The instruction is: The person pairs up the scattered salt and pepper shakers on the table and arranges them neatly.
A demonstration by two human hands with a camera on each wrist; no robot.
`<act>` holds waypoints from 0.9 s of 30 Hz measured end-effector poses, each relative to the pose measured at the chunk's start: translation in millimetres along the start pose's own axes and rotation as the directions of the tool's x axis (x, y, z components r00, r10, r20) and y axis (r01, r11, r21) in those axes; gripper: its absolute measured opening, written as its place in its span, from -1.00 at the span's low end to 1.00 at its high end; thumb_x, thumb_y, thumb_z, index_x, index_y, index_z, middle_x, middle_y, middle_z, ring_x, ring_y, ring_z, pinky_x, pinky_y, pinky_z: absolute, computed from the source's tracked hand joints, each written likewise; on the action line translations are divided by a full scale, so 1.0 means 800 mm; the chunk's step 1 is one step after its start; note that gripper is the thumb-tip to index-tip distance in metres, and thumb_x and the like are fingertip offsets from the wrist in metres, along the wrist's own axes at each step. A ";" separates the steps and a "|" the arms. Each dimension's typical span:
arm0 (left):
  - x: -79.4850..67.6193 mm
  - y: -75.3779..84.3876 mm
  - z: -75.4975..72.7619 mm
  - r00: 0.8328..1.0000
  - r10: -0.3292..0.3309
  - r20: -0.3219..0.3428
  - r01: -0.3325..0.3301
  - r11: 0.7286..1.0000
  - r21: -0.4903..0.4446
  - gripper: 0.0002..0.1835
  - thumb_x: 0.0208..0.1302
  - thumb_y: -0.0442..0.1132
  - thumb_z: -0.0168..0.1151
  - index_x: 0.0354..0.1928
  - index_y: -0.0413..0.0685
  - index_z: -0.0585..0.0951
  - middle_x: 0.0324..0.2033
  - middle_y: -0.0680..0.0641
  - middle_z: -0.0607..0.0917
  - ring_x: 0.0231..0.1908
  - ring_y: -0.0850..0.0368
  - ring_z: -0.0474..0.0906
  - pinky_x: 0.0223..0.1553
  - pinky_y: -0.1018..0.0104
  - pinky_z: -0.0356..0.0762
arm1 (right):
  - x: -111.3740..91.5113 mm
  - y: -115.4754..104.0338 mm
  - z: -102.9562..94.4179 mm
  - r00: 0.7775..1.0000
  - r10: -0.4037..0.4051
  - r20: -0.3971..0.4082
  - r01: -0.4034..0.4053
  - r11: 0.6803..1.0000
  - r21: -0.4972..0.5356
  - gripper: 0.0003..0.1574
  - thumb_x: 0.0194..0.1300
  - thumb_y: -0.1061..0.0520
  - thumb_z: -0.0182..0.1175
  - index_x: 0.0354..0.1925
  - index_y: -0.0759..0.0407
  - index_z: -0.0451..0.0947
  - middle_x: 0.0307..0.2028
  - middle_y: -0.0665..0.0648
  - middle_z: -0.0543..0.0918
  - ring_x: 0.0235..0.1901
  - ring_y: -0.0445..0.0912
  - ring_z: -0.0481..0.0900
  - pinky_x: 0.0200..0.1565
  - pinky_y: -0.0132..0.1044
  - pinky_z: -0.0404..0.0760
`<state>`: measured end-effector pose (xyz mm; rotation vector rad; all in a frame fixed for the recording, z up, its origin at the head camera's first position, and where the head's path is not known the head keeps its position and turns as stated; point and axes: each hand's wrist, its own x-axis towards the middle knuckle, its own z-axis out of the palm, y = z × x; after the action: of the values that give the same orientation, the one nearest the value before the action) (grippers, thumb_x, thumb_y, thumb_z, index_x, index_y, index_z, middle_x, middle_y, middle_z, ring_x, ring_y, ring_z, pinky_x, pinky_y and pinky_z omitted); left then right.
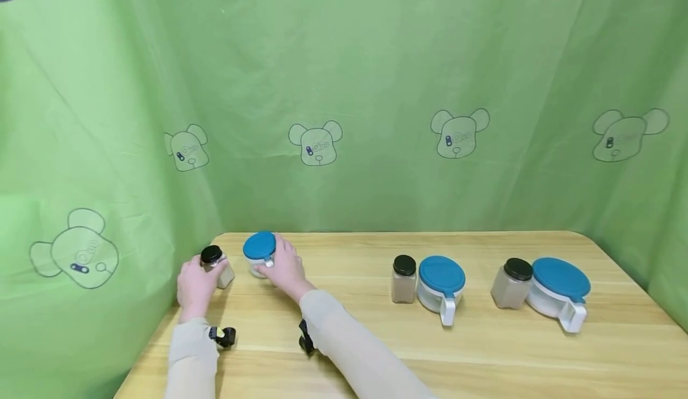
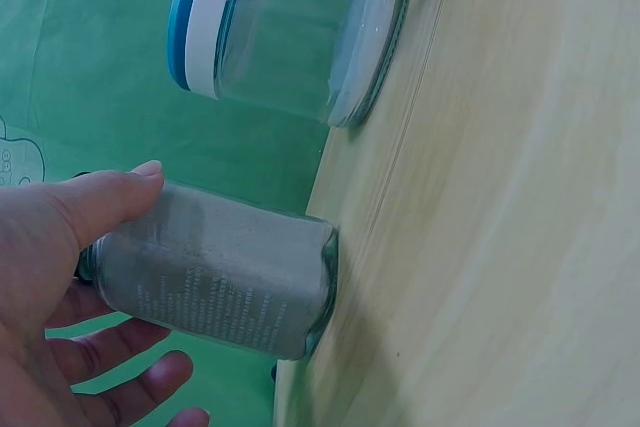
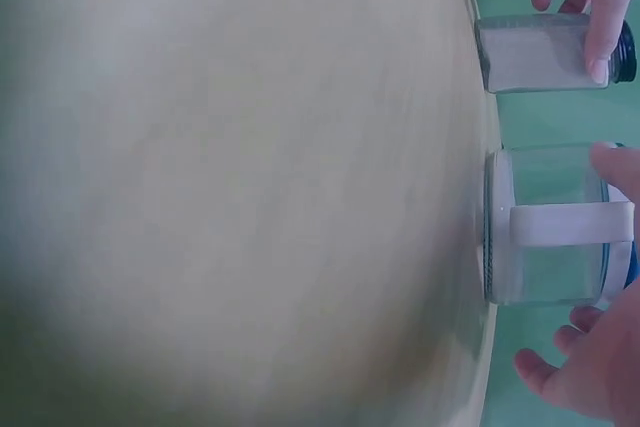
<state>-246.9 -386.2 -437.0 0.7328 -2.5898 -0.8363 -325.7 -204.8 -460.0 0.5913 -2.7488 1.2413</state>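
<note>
At the left of the table, my left hand [image 1: 196, 282] holds a small square seasoning jar [image 2: 225, 272] with a black lid, full of greyish powder. The thumb lies along its near side by the lid, and the other fingers reach round behind, the lower ones spread loosely. Just right of it, my right hand [image 1: 286, 270] holds a round clear jar [image 3: 555, 277] near its blue lid [image 1: 260, 245], thumb and fingers on either side. This jar has a white handle [image 3: 570, 224] and a little white content at the bottom [image 2: 365, 57]. Both jars stand upright.
Further right stand a black-lidded jar [image 1: 404, 279] beside a blue-lidded handled jar [image 1: 442, 276], then another such pair: a black-lidded jar [image 1: 510, 284] and a wider blue-lidded jar [image 1: 561, 281]. A green curtain [image 1: 376, 190] surrounds the wooden table [image 1: 344, 327] at the back and sides.
</note>
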 end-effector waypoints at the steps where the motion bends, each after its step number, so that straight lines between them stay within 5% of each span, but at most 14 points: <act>1: -0.001 0.000 0.000 1.000 -0.003 0.001 0.003 1.000 -0.001 -0.02 0.18 0.34 0.21 0.37 -0.31 0.26 0.22 -0.46 0.39 0.17 -0.46 0.37 0.05 -0.31 0.45 | 0.001 0.001 0.001 1.000 0.007 0.003 -0.007 1.000 0.006 0.17 0.12 -0.23 0.38 0.49 0.11 0.05 0.40 0.17 0.33 0.37 0.06 0.33 0.27 0.06 0.41; 13: 0.003 -0.005 0.004 1.000 -0.001 -0.005 0.001 1.000 -0.023 0.02 0.14 0.37 0.22 0.38 -0.31 0.25 0.24 -0.45 0.38 0.20 -0.45 0.35 0.11 -0.31 0.41 | 0.012 0.001 0.006 0.999 0.023 0.043 -0.026 0.997 0.077 0.34 0.08 -0.24 0.41 0.54 0.15 -0.14 0.46 0.20 0.22 0.42 0.12 0.25 0.33 0.14 0.33; 27: 0.004 -0.006 0.006 1.000 0.009 -0.028 -0.010 0.999 -0.033 -0.08 0.19 0.26 0.24 0.35 -0.31 0.28 0.21 -0.45 0.41 0.18 -0.44 0.37 0.12 -0.30 0.40 | 0.016 0.004 0.011 1.000 0.008 -0.003 -0.007 0.985 0.171 0.06 0.03 -0.16 0.47 0.35 0.14 0.21 0.22 0.20 0.50 0.20 0.09 0.49 0.18 0.08 0.47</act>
<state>-250.0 -389.1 -443.1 0.7176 -2.5473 -0.8577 -338.0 -213.4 -465.6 0.5916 -2.6614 1.4897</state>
